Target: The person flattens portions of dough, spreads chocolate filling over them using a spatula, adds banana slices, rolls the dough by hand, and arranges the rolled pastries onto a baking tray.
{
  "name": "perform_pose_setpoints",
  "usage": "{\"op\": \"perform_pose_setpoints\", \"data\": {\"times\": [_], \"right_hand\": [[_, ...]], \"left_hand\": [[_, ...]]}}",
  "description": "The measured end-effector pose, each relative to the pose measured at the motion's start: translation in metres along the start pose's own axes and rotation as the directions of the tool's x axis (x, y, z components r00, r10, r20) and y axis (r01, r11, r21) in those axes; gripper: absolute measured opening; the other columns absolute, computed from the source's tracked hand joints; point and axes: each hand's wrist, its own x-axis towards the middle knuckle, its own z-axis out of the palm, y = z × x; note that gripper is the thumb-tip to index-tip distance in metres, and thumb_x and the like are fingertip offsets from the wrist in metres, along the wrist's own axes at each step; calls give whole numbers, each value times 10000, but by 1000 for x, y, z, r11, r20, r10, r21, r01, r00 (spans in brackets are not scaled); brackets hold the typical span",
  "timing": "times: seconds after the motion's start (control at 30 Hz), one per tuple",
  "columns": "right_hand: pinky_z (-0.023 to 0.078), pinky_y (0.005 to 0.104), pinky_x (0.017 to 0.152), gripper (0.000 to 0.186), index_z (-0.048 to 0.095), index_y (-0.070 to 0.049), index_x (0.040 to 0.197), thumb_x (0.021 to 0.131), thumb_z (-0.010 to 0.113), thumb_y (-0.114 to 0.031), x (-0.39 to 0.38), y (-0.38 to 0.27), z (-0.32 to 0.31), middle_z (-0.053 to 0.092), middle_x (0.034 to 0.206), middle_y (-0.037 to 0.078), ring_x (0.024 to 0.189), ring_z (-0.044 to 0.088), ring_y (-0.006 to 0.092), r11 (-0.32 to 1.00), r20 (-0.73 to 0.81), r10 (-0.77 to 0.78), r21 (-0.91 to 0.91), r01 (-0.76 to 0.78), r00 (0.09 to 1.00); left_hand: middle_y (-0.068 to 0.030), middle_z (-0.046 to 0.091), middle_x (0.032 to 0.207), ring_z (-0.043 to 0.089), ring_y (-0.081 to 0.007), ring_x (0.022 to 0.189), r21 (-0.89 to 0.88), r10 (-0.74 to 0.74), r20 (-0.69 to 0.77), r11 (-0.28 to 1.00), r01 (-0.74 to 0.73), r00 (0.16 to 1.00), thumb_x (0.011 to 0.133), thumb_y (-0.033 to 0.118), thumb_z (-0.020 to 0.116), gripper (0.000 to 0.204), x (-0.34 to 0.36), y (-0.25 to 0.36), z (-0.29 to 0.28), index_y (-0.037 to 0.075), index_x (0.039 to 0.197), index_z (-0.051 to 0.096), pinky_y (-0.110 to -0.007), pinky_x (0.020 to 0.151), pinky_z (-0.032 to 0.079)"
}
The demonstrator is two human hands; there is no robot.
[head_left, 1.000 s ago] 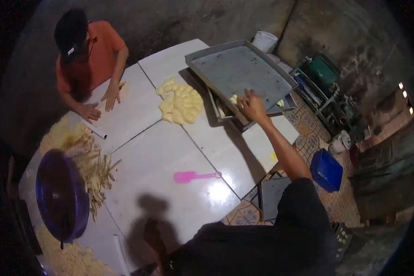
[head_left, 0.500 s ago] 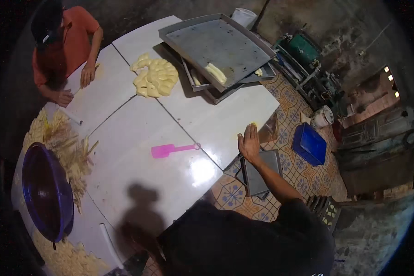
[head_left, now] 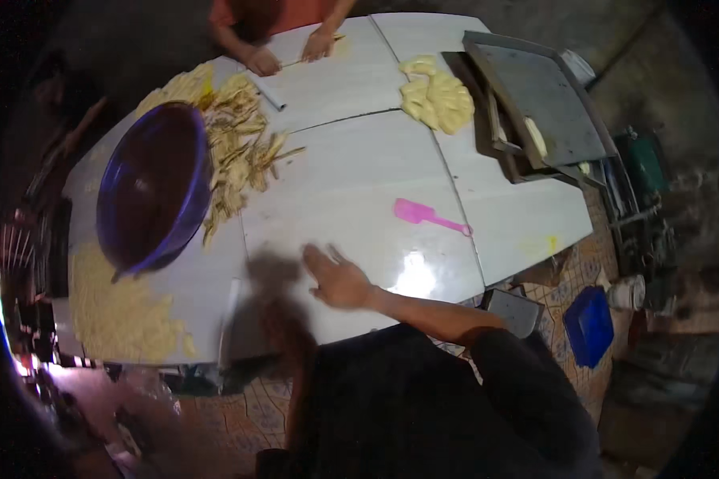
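One hand in view: right hand (head_left: 339, 279), fingers spread, empty, over white tiled worktop (head_left: 351, 184)
Change: withdrawn from grey metal tray (head_left: 539, 96), now nearer body
Nearest thing: pink plastic spatula (head_left: 427, 215), lying untouched on worktop, right of hand
Left hand: blurred, fingers cannot tell

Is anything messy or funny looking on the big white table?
Not much. A small yellow smear marks the white table near its right edge, and the pale strips lie scattered loosely beside the purple bowl. The pink spatula lies alone mid-table. The right hand hovers open, holding nothing.
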Motion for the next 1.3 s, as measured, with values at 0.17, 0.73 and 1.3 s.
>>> {"op": "perform_pose_setpoints", "data": {"times": [0.17, 0.73, 1.3], "right_hand": [[141, 485, 1258, 601, 344, -227, 1576, 1026, 441, -452, -40, 50, 13, 216, 1671, 131, 1552, 181, 281, 972, 23, -181, -146, 182, 983], [543, 317, 865, 258, 693, 9, 1200, 982, 616, -105, 228, -215, 26, 735, 1108, 157, 993, 694, 214, 625, -65, -225, 756, 195, 972], [499, 373, 1033, 263, 675, -11, 1179, 920, 701, -44, 97, -71, -77, 606, 1287, 120, 1181, 608, 217, 428, -76, 130, 904, 13, 989]], "left_hand": [[-296, 550, 1306, 522, -463, 1221, -25, 146, -69, 989, -148, 987, 984, 106, 511, 434, 27, 48, -53, -56, 1387, 484, -495, 1091, 399], [-158, 668, 1073, 632, -310, 982, -590, -594, -427, 754, 288, 682, 885, 92, 702, 329, 47, -103, -213, -26, 1180, 613, -393, 890, 497], [-164, 611, 1273, 558, -267, 1193, -860, -648, 17, 378, 341, 761, 1067, 146, 402, 374, 72, -131, -180, -33, 1371, 526, -430, 1019, 453]]}}
